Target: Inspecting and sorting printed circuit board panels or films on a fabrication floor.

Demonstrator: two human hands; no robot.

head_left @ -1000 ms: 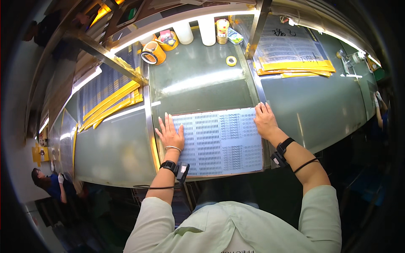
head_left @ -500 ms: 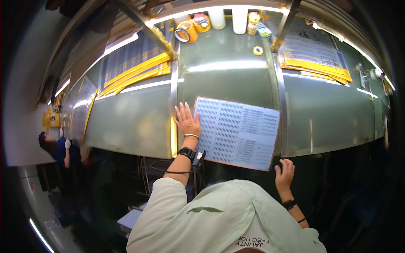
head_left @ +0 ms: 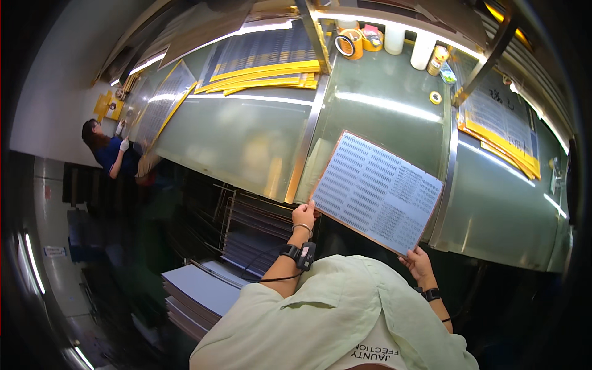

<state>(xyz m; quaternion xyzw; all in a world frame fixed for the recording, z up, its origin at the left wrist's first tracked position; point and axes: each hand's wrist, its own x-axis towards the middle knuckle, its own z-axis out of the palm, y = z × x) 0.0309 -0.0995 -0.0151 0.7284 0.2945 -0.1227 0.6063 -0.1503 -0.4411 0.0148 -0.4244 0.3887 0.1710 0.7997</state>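
Observation:
A pale blue rectangular panel (head_left: 377, 192) with a copper-coloured rim and rows of dark marks, looking like a circuit board panel, lies tilted clockwise over the front of the green glass-topped table (head_left: 382, 132). Its near edge juts past the table edge toward me. My left hand (head_left: 304, 214) is closed on the near left corner, fingers pinching the rim. At the near right corner, my right hand (head_left: 419, 264) grips the edge; some of its fingers are hidden under the panel. Whether the panel is lifted off the glass I cannot tell.
Orange tape rolls (head_left: 350, 44), white cylinders (head_left: 423, 50) and a small yellow roll (head_left: 435, 98) stand at the back. Yellow-edged film sheets (head_left: 265, 77) lie to the left, more to the right (head_left: 502, 145). A stack of panels (head_left: 206, 290) and a wire rack (head_left: 246, 237) are lower left. A co-worker (head_left: 114, 151) stands far left.
My left hand has gone from lying flat on the panel's left edge to gripping its near left corner. My right hand has taken the near right corner. The panel is turned clockwise; the view has swung left.

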